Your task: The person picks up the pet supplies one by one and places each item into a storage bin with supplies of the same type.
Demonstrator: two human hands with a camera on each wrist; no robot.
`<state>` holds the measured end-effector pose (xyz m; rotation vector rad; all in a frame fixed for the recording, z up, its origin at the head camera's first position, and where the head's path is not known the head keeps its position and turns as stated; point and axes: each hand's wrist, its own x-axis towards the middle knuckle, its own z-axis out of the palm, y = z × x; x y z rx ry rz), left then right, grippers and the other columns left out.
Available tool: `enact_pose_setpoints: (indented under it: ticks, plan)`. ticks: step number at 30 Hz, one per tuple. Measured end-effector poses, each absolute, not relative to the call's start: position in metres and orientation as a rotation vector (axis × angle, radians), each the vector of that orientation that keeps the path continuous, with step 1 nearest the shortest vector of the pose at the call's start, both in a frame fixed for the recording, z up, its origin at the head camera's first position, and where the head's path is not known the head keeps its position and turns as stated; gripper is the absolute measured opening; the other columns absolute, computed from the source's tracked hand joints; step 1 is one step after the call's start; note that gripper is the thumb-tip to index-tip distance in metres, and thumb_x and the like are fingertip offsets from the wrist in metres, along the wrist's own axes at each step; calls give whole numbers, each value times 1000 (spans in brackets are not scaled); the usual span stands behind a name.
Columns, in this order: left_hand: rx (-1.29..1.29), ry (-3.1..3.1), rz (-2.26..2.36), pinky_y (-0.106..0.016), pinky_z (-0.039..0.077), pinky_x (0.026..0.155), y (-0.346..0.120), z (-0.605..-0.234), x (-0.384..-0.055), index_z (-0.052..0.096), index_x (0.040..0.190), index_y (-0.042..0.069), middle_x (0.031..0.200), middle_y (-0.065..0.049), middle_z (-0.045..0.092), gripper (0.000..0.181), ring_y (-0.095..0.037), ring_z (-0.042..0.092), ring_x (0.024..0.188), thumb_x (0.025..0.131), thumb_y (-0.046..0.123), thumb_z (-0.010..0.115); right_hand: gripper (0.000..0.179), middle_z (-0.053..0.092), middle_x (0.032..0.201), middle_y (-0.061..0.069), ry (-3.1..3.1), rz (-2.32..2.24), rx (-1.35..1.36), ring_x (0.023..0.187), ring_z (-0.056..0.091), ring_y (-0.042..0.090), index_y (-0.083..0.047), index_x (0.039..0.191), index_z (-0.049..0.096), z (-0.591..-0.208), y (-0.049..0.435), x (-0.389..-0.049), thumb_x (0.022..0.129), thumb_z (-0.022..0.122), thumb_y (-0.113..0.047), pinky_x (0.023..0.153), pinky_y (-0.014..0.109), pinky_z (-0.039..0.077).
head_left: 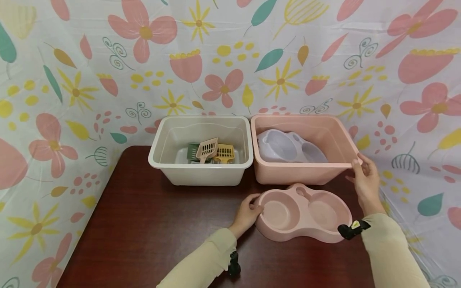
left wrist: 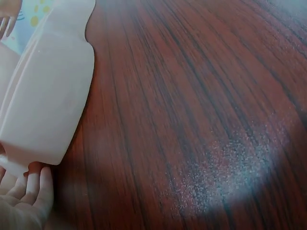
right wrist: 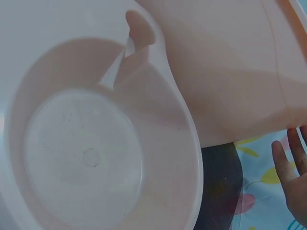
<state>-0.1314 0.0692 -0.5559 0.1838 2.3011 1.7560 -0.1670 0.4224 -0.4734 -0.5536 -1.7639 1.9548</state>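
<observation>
A pink double pet bowl (head_left: 306, 212) with two round hollows and a notch between them stands on the table just in front of the bins. My left hand (head_left: 246, 214) grips its left end, thumb on the rim; the fingertips show at its lower edge in the left wrist view. My right hand (head_left: 367, 186) holds the front right rim corner of the pink bin (head_left: 293, 174). Within that bin lies a pale lavender double bowl (head_left: 279, 146), partly hidden by the front wall. The right wrist view shows one hollow of the pink bowl (right wrist: 91, 158) close up.
Left of the pink bin, nearly touching it, stands a white bin (head_left: 201, 175) with several slotted litter scoops, among them a beige one (head_left: 208, 150), a yellow one (head_left: 225, 154) and a green one (head_left: 192, 152). A flower-patterned cloth (head_left: 223, 52) hangs behind the dark red wooden table (head_left: 151, 232).
</observation>
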Motion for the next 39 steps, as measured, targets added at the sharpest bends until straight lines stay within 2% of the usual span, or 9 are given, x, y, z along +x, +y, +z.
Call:
enact_pose_setpoints:
  ticks: [11,16,21,27,33,36,39]
  plan:
    - [211,2357,1807,-22,50,60,58,-553,-139,64,130,9,80,-2,69,39,-8,64,71,91,8,67,41,49,112,-5,-1786,1972,-530,89,57,2,-17,139,56,-473,425,-166,99,61,-14,59,17,53]
    - [217,2395,1792,-23,50,62,45,-551,-139,66,128,12,81,-1,69,37,-7,63,71,90,11,68,41,50,113,-6,-1785,1972,-515,91,57,1,-17,139,55,-474,426,-166,99,61,-13,59,17,53]
    - [216,2396,1795,-25,50,62,31,-549,-138,66,128,9,78,-3,69,37,-9,63,69,90,10,68,42,49,117,-6,-1798,1971,-515,93,56,1,-16,140,54,-473,425,-165,99,60,-14,60,17,53]
    - [177,2368,1813,-25,51,60,13,-538,-137,67,127,11,80,-3,70,37,-10,63,70,90,11,68,41,49,117,-6,-1785,1984,-503,92,56,1,-17,140,55,-474,424,-165,99,60,-14,60,17,53]
    - [116,2309,1823,-39,53,48,-6,-527,-135,67,127,17,81,-7,69,35,-14,62,60,92,14,67,40,50,113,-5,-1775,1983,-485,91,57,2,-16,138,56,-474,424,-166,99,60,-13,60,17,53]
    - [97,2282,1828,-47,53,48,-15,-520,-134,66,128,17,82,-9,70,36,-15,62,58,92,14,67,39,51,112,-4,-1771,1984,-486,90,57,3,-16,138,56,-474,424,-166,99,60,-13,60,17,53]
    - [98,2275,1830,-46,53,49,-22,-514,-133,66,129,15,83,-10,71,36,-15,62,58,92,14,67,39,52,111,-5,-1766,1979,-501,90,57,3,-16,137,57,-474,424,-166,99,60,-12,60,17,53]
